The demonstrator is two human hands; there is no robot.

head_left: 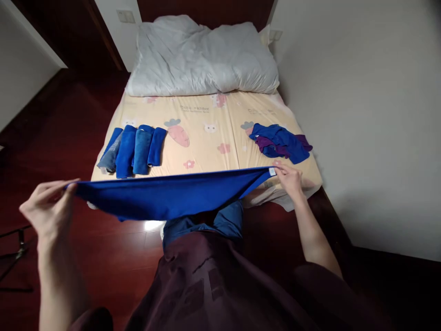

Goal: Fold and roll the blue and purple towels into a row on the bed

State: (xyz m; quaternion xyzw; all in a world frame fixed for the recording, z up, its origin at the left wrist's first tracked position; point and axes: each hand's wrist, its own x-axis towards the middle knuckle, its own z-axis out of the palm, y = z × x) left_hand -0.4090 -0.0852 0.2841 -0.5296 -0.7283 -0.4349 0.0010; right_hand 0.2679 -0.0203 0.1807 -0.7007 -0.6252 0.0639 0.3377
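Observation:
A blue towel (168, 195) is stretched taut between my two hands, in the air in front of the bed's near edge. My left hand (51, 202) pinches its left corner between thumb and fingers. At the other end my right hand (289, 177) grips the corner beside a small white label. The cloth's lower edge sags toward my legs. Beyond it on the bed, several rolled or folded blue towels (126, 149) lie side by side on the left. A loose heap of blue and purple cloths (279, 141) rests on the right.
The bed (206, 147) has a pale yellow sheet with carrot and rabbit prints. A bunched white quilt (206, 59) covers its far end. A white wall (365, 115) runs along the right. Dark metal legs (17, 253) stand on the reddish floor (69, 119) at left.

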